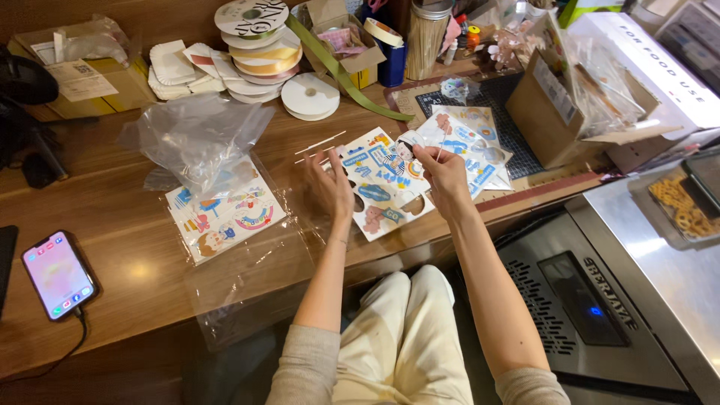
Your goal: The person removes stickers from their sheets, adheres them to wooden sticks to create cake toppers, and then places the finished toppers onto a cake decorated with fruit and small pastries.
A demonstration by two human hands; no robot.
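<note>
Head view shows our right hand (444, 176) pinching a sticker sheet (382, 182) at its 1 o'clock corner. Our left hand (330, 187), fingers spread, touches its 9 o'clock edge; the long axis runs toward 5 o'clock.

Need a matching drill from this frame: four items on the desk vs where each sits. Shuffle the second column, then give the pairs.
Things:
1. phone
2. ribbon spools
3. sticker sheet
4. crumpled plastic bag

Places:
A. stacked at the back of the wooden desk
B. between the left hand and right hand
C. near the desk's left front edge, cable attached
D. on top of the bagged sticker sheet, left of the hands

Pairs: 1-C, 2-A, 3-B, 4-D
</note>
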